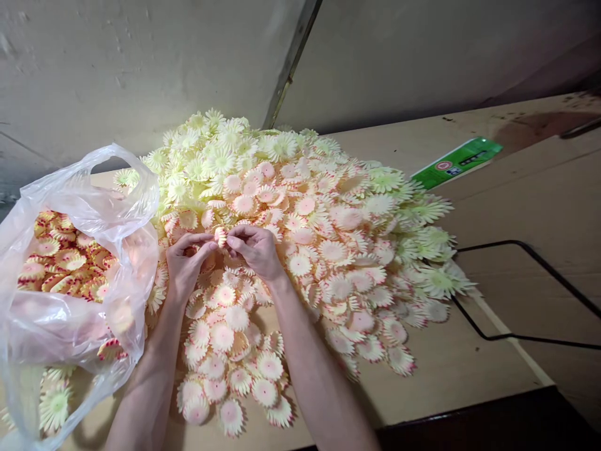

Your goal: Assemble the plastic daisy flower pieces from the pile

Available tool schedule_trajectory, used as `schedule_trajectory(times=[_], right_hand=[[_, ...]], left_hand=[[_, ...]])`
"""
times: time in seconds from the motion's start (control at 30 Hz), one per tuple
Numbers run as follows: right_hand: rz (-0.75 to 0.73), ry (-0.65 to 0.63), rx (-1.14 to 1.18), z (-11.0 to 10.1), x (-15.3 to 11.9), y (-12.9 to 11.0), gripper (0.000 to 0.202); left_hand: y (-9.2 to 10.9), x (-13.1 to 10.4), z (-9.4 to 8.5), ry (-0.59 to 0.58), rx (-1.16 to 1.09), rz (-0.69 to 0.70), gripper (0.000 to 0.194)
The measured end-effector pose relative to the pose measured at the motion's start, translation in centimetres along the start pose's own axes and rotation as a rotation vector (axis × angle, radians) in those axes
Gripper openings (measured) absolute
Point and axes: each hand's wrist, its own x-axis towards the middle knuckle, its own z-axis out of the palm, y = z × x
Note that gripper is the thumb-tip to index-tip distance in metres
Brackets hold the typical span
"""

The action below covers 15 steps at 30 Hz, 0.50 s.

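Left hand (pixel 185 260) and right hand (pixel 256 247) pinch one small flower piece (pixel 220 236) between fingertips above the pile (pixel 328 238), steadying it, bag (pixel 94 207) at the counter's left edge.

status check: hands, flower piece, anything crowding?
Left hand and right hand pinch one small flower piece together. Flower pile underneath and around. Plastic bag at left, apart from hands.

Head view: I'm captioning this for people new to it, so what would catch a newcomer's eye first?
A big heap of flower pieces, pale yellow at the back and pink-centred in front, covers the middle of the cardboard surface. Over it, both hands, left hand and right hand, pinch one small flower piece between them. At left, a clear plastic bag holds red-edged flower pieces.
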Motion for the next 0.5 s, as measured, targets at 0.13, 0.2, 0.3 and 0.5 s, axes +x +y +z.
schedule_trajectory(times=[0.13, 0.2, 0.3, 0.5], right_hand=[[-0.029, -0.044, 0.013, 0.13, 0.01, 0.19, 0.024], [-0.052, -0.048, 0.010, 0.17, -0.02, 0.10, 0.022], [-0.055, -0.058, 0.006, 0.18, -0.08, -0.09, 0.021], [-0.044, -0.062, -0.029, 0.13, -0.08, -0.03, 0.022]], left_hand=[[0.36, -0.02, -0.06, -0.036, 0.028, 0.010, 0.026], [0.55, -0.08, 0.03, -0.051, 0.022, -0.021, 0.028], [0.56, -0.16, 0.17, -0.052, -0.007, -0.110, 0.032], [0.52, -0.30, 0.31, -0.036, -0.041, -0.104, 0.030]])
